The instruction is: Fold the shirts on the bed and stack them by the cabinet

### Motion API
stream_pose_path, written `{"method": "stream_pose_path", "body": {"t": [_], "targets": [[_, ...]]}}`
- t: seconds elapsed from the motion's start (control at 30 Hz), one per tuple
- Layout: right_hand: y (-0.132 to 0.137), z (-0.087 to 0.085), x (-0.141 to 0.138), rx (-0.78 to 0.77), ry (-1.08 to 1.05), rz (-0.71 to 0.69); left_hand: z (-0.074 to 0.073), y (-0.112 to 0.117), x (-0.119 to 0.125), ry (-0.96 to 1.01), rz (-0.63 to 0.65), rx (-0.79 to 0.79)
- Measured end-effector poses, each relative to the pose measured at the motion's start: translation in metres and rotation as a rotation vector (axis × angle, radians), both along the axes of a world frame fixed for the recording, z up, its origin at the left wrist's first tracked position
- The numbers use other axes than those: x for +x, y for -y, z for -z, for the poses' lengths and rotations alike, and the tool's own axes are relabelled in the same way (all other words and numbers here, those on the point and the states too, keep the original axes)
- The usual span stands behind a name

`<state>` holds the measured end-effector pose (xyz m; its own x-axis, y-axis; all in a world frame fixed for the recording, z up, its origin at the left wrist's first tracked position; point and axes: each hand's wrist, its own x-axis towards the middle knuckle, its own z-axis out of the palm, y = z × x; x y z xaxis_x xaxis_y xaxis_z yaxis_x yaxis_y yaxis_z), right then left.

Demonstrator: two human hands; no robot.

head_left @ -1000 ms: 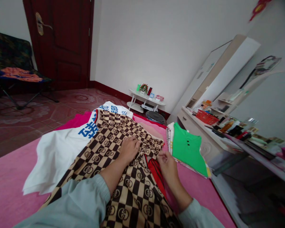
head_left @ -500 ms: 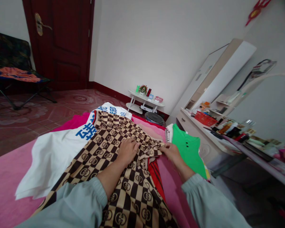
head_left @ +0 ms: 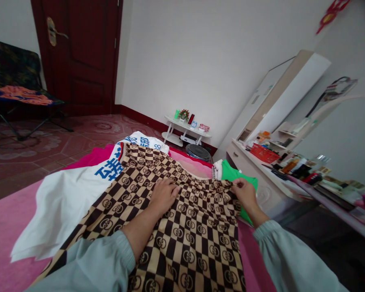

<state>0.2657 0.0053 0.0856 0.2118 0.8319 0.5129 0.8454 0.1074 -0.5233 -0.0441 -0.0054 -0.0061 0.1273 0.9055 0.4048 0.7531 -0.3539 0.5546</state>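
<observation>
A brown-and-beige checkered shirt point(head_left: 185, 227) with a repeated ring print lies spread over the pink bed cover point(head_left: 6, 227). My left hand point(head_left: 164, 195) rests flat on its upper middle, fingers stretched out. At the shirt's right shoulder edge, my right hand point(head_left: 245, 194) pinches the fabric between thumb and fingers. Under the shirt's left side lies a white T-shirt point(head_left: 63, 202) with blue lettering. A green shirt point(head_left: 234, 172) is partly covered by the checkered shirt and my right hand.
Right of the bed stands a dressing table with a red basket point(head_left: 263, 153) and several bottles. A low white stand point(head_left: 185, 125) holding small items is by the wall. A folding chair point(head_left: 15, 73) with orange cloth stands near the dark red door point(head_left: 82, 52).
My right hand has moved right, drawing the checkered shirt's bunched right side outward. The fabric now covers the red patch and much of the green shirt. My left hand has stayed almost in place.
</observation>
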Motion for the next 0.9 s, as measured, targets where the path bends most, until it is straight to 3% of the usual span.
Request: {"method": "stream_pose_path", "body": {"t": [0.07, 0.13, 0.17, 0.2, 0.37, 0.47, 0.67, 0.8, 0.9], "targets": [[0.023, 0.007, -0.036, -0.054, 0.126, -0.259, 0.000, 0.000, 0.000, -0.004, -0.001, -0.001], [0.045, 0.011, -0.063, -0.222, 0.250, -0.587, -0.001, 0.000, 0.000, -0.007, 0.001, 0.001], [0.053, 0.013, -0.070, -0.238, 0.276, -0.643, -0.001, 0.000, 0.000, -0.008, 0.002, 0.002], [0.058, 0.014, -0.072, -0.230, 0.285, -0.649, -0.001, 0.000, 0.000, -0.009, 0.003, 0.002], [0.053, 0.022, -0.038, -0.067, 0.230, -0.336, -0.001, 0.000, 0.000, -0.010, 0.001, -0.008], [0.058, 0.026, -0.032, -0.084, 0.323, -0.364, 0.000, 0.000, -0.001, -0.009, 0.005, -0.006], [0.084, 0.043, -0.065, -0.210, 0.447, -0.415, 0.001, -0.001, 0.000, -0.019, 0.007, 0.010], [0.075, 0.045, -0.070, -0.350, 0.323, -0.388, 0.002, -0.001, -0.001, -0.013, 0.007, 0.003], [0.056, 0.025, -0.055, -0.429, 0.030, -0.399, 0.002, -0.001, -0.001, -0.003, 0.017, -0.010]]}}
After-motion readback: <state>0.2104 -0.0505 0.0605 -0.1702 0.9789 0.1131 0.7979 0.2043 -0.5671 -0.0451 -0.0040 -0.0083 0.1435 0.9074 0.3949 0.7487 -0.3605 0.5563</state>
